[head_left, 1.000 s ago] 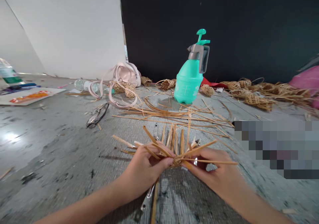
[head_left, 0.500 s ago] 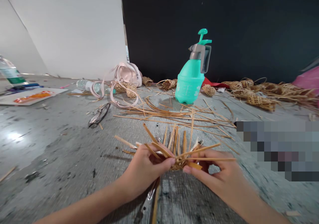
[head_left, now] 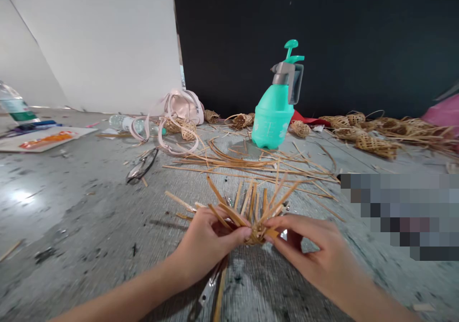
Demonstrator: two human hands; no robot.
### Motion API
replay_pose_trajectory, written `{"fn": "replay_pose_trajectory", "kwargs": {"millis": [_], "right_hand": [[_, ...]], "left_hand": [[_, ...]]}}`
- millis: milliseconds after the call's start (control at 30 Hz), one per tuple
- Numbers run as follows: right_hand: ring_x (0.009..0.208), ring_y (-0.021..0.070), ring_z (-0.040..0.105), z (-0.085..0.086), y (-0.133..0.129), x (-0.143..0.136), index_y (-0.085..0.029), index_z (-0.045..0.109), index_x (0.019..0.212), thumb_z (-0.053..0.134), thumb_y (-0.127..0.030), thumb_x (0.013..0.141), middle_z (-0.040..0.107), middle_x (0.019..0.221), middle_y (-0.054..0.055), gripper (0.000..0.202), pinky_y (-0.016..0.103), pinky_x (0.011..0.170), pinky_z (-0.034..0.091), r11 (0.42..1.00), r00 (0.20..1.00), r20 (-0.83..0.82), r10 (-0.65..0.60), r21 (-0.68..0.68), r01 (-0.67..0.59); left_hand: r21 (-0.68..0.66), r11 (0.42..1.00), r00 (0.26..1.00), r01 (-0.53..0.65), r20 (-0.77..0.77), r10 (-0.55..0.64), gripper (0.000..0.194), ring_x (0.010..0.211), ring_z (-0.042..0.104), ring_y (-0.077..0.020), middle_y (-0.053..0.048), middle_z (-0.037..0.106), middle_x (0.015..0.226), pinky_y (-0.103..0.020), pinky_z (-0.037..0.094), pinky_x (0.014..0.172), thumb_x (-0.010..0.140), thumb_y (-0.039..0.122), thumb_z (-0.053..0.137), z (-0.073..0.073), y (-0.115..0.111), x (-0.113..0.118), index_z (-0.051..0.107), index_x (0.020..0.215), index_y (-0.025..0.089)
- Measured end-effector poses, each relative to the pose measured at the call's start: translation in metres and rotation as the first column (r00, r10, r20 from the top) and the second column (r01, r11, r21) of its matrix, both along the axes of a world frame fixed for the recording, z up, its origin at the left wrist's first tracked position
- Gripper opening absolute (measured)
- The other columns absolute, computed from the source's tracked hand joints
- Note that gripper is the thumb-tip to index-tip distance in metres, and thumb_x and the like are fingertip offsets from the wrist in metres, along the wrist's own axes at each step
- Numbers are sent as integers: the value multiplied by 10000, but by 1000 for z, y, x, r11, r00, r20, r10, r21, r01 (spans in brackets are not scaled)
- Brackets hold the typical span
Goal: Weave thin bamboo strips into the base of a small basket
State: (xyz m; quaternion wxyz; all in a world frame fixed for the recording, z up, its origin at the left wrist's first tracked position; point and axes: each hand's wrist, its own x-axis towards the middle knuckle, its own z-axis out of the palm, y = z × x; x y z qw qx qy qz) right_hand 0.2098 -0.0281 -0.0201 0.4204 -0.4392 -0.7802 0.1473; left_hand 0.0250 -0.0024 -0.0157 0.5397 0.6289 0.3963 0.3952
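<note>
Between my two hands is a small, partly woven basket piece [head_left: 255, 236] of tan bamboo strips, with loose strip ends [head_left: 251, 200] fanning up and outward. My left hand [head_left: 211, 236] is closed on its left side, thumb pressed over the weave. On the right side, my right hand [head_left: 308, 241] pinches a strip end [head_left: 272, 233] between thumb and fingers. A metal tool [head_left: 209, 289] lies on the surface below my left hand, partly hidden, with a long strip [head_left: 220, 295] beside it.
Long loose bamboo strips [head_left: 229, 163] lie beyond my hands. Farther back stand a turquoise spray bottle [head_left: 272, 116] and a pink bag [head_left: 184, 107]. Finished woven pieces [head_left: 376, 146] pile at the right. Eyeglasses [head_left: 142, 166] and a plastic bottle [head_left: 120, 121] lie at the left.
The strips at the right side of the weave have swung from lying rightward to standing more upright. My right hand's fingers have shifted in closer on the weave; my left hand holds still.
</note>
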Motion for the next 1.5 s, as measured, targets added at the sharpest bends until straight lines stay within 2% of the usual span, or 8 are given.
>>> {"fn": "replay_pose_trajectory", "kwargs": {"millis": [200, 367, 467, 567, 733, 1067, 1267, 1500], "right_hand": [[437, 93, 523, 0, -3, -1, -228, 629, 775, 557, -262, 792, 654, 610, -33, 82, 205, 443, 417, 994, 991, 81, -105, -13, 106], [380, 86, 487, 1, -4, -10, -213, 619, 734, 598, -306, 728, 589, 494, -48, 96, 182, 356, 362, 929, 989, -94, -118, -363, 76], [381, 78, 479, 1, -4, -12, -209, 586, 650, 595, -313, 723, 575, 492, -45, 128, 174, 336, 337, 888, 970, -212, -121, -461, 10], [435, 88, 510, 6, -3, -8, -213, 586, 666, 607, -267, 712, 585, 523, -43, 74, 182, 395, 386, 899, 974, -222, -42, -434, -60], [503, 107, 545, 15, 2, 0, -225, 585, 766, 510, -217, 800, 621, 586, -35, 82, 206, 455, 413, 927, 997, -37, 68, -368, -77], [430, 81, 434, 11, -1, -3, -214, 473, 625, 540, -256, 767, 476, 505, -66, 162, 192, 401, 362, 980, 999, 19, -38, -197, 41], [600, 122, 607, 11, -3, -2, -216, 543, 772, 517, -218, 791, 615, 707, -10, 32, 212, 515, 494, 992, 991, -117, -68, -117, 54], [625, 143, 617, 9, -4, -1, -232, 528, 839, 525, -205, 788, 604, 749, 8, 58, 218, 470, 498, 992, 981, -142, -129, -34, 125]], "left_hand": [[156, 986, 998, 66, 11, -69, 71, 667, 615, -138, -43, 681, 700, -201, 479, 627, 725, 141, 644, 4, -3, -1, 715, 721, 139], [187, 980, 996, 64, 42, -73, 76, 656, 613, -128, -27, 677, 686, -189, 474, 616, 720, 122, 652, 4, -4, -1, 719, 736, 154], [162, 982, 994, 94, 45, -103, 89, 669, 615, -131, -30, 678, 700, -200, 477, 638, 734, 120, 630, 4, -5, 1, 715, 736, 148], [44, 998, 997, 43, 59, -46, 61, 648, 608, -132, -26, 674, 679, -207, 478, 626, 718, 139, 636, 4, -4, 3, 696, 704, 137], [-67, 995, 995, -68, 65, 72, 40, 605, 598, -127, -17, 666, 637, -212, 473, 601, 667, 173, 666, 3, 1, 4, 676, 684, 138], [-60, 988, 990, -140, -18, 139, 125, 585, 617, -157, -43, 670, 616, -248, 499, 579, 637, 238, 695, 10, 0, 6, 678, 681, 121], [-84, 985, 988, -152, 3, 153, 140, 582, 622, -161, -49, 674, 608, -251, 506, 573, 614, 247, 712, 11, 0, 6, 680, 666, 122], [-76, 983, 986, -168, 3, 168, 156, 570, 622, -163, -49, 676, 599, -245, 505, 553, 602, 269, 724, 12, 0, 5, 686, 651, 126]]}}
